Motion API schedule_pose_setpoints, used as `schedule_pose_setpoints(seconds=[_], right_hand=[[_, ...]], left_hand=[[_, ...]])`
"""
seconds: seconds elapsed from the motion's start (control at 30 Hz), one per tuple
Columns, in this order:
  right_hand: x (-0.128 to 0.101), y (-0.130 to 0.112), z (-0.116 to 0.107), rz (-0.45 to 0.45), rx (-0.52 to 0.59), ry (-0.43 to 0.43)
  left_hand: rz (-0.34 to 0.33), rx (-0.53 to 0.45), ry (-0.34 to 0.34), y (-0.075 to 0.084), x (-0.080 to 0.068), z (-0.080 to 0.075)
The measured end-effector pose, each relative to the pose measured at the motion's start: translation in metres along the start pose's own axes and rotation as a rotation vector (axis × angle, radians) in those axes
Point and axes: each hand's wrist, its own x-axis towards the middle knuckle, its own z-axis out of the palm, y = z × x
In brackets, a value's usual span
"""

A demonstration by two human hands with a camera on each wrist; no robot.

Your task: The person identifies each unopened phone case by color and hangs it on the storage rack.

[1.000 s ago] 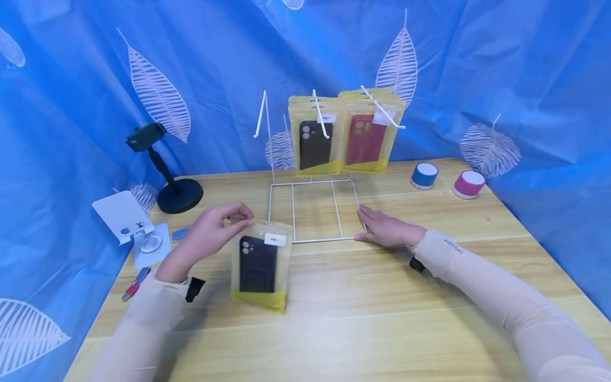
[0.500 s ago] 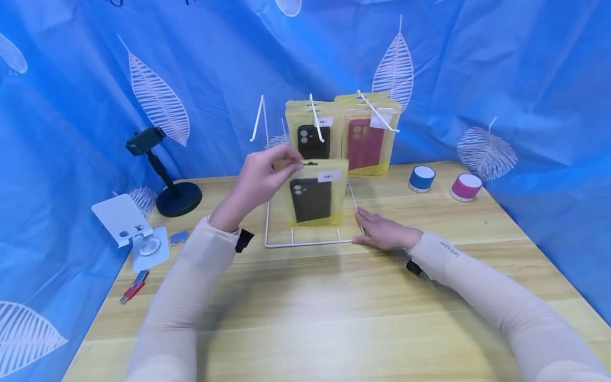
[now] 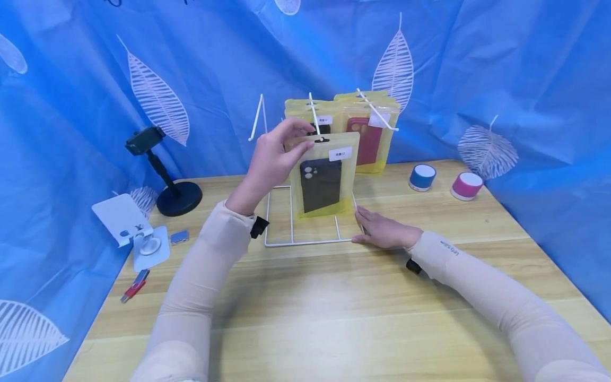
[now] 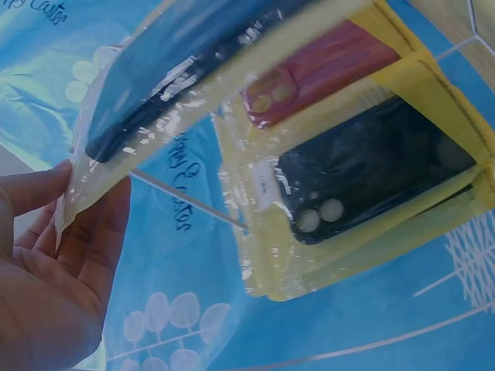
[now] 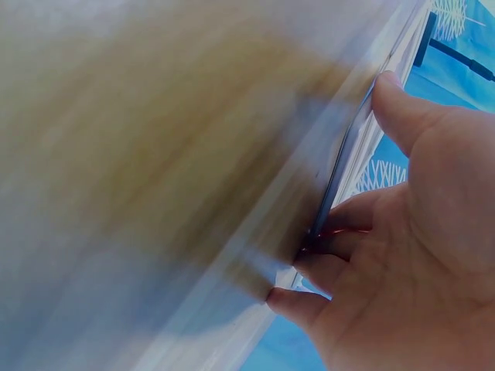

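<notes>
Fingers of the left hand pinch the top edge of a bagged black phone case, holding it upright in the air at the middle hook of a white wire rack. Right hand lies flat, fingers straight, pressing the rack's base corner on the wooden table.

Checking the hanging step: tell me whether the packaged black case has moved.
Yes. The packaged black case rose off the table toward the wire rack's middle hook.
</notes>
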Motion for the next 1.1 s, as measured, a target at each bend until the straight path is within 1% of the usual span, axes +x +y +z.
schedule_pose_setpoints(seconds=[0.07,0.2,0.33,0.43,0.57,0.67,0.93,1.1], right_hand=[[-0.001,-0.001,-0.001,0.012,0.003,-0.003],[-0.001,-0.003,-0.001,0.022,0.006,-0.001],[-0.002,-0.002,0.002,0.017,-0.006,0.017],[-0.002,-0.001,0.004,0.006,-0.021,0.031],[-0.002,-0.002,0.005,-0.006,-0.031,0.039],[-0.001,-0.004,0.005,-0.006,-0.026,0.035],[-0.001,-0.005,0.004,-0.018,-0.035,0.034],[-0.003,-0.006,0.003,-0.019,-0.035,0.032]], left_hand=[[-0.03,0.027,-0.001,-0.004,0.004,0.002],[-0.069,0.11,0.008,-0.014,0.012,0.007],[-0.064,0.224,0.04,-0.026,0.021,0.012],[-0.04,0.292,0.083,-0.034,0.029,0.015],[-0.022,0.338,0.13,-0.043,0.037,0.017],[-0.025,0.362,0.142,-0.047,0.042,0.019],[-0.045,0.422,0.159,-0.054,0.05,0.025],[-0.036,0.433,0.161,-0.055,0.051,0.026]])
